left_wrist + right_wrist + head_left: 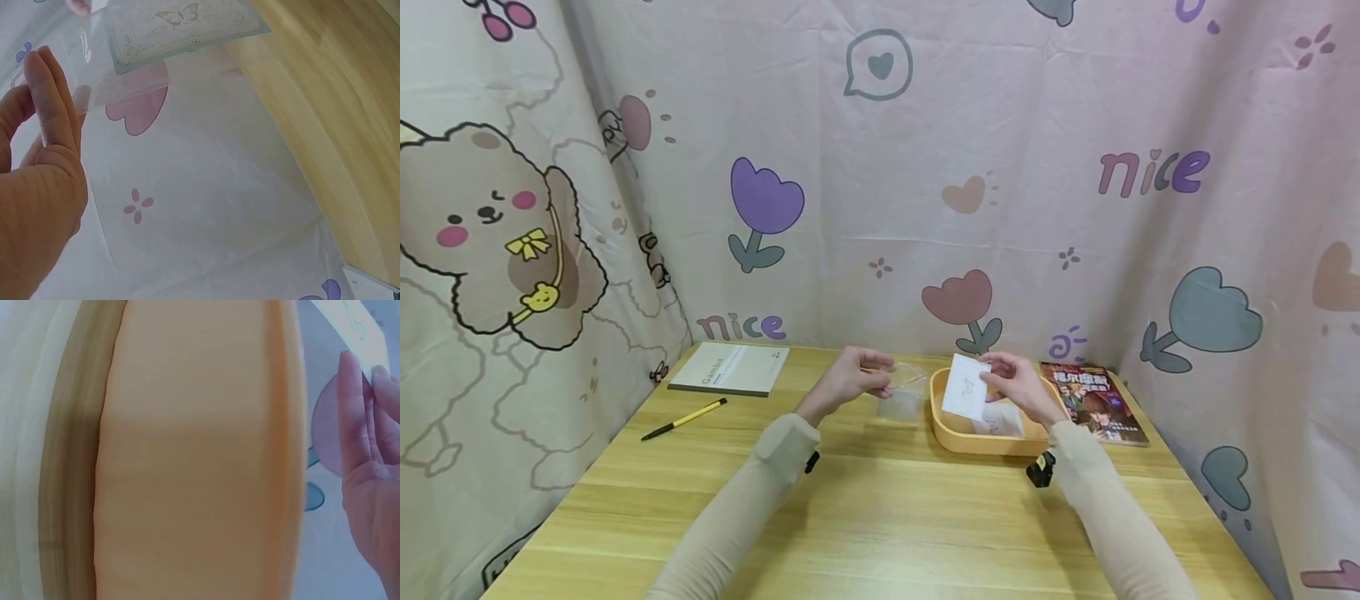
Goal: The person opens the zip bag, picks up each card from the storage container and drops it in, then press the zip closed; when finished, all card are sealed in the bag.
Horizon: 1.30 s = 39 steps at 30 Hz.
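My left hand [852, 382] pinches the upper edge of a clear plastic bag [901, 404] left of the orange tray [977, 443]. Over the tray, my right hand [1018, 386] holds a white card [964, 388] with a faint drawing, gripped at its right edge between thumb and fingers. The right wrist view shows part of that card [359, 334] at the fingertips. In the left wrist view, a butterfly print [187, 28] with a grey-green border shows at the clear plastic; I cannot tell whether it lies inside. A whitish packet [1000, 419] lies in the tray.
A magazine [1096, 404] with a colourful cover lies right of the tray. At the table's back left is a pale notebook [730, 368], with a yellow and black pen [683, 419] in front of it. A printed curtain [865, 167] hangs behind the table.
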{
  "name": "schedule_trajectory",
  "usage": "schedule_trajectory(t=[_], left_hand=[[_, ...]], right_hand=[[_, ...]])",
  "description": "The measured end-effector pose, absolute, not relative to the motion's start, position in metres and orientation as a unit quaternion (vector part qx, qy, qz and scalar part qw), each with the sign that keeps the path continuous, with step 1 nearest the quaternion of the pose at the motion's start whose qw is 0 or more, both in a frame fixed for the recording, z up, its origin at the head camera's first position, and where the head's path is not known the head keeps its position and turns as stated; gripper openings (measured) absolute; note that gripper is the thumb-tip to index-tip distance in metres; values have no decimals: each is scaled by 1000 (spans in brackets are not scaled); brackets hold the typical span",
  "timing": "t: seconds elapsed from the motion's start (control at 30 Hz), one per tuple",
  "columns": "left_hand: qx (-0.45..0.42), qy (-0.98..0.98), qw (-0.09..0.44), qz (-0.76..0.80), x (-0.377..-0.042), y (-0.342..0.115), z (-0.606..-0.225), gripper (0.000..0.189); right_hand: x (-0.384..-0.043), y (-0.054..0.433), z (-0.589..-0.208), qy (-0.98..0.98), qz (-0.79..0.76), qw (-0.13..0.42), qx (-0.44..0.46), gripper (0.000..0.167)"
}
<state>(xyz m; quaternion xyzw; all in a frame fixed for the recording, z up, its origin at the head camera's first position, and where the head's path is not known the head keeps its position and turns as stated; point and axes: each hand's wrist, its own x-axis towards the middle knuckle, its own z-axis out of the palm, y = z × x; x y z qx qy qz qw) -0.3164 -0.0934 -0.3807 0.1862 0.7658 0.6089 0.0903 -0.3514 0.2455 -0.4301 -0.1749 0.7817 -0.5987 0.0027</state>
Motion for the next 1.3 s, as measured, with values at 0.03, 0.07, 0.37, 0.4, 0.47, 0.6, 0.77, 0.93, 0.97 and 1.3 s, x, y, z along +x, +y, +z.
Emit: schedule_trajectory(t=[0.03, 0.07, 0.37, 0.4, 0.47, 0.6, 0.77, 0.93, 0.97, 1.3], left_hand=[[187, 765, 90, 610, -317, -94, -381, 38], [187, 764, 89, 611, -317, -94, -382, 38], [185, 763, 81, 614, -315, -95, -381, 38], [185, 763, 79, 615, -315, -95, -381, 38], [187, 761, 74, 617, -315, -96, -381, 37], [188, 756, 65, 624, -316, -98, -383, 36], [178, 755, 66, 627, -315, -100, -383, 36], [174, 756, 71, 627, -314, -100, -382, 35], [176, 757, 70, 626, -314, -100, -383, 35], [183, 761, 68, 619, -314, -95, -381, 34]], right_hand=[[-351, 244, -429, 777, -604, -1, -178, 35], [-350, 241, -428, 772, -609, -5, -181, 35], [-344, 214, -412, 725, -655, -51, -207, 31], [-343, 212, -410, 719, -660, -55, -210, 30], [-342, 207, -407, 710, -667, -61, -217, 30], [-340, 204, -403, 698, -678, -75, -219, 29], [-340, 202, -403, 684, -692, -91, -212, 27], [-338, 196, -400, 664, -711, -111, -203, 25], [-337, 194, -399, 659, -716, -119, -199, 25], [-332, 171, -389, 618, -740, -165, -206, 30]])
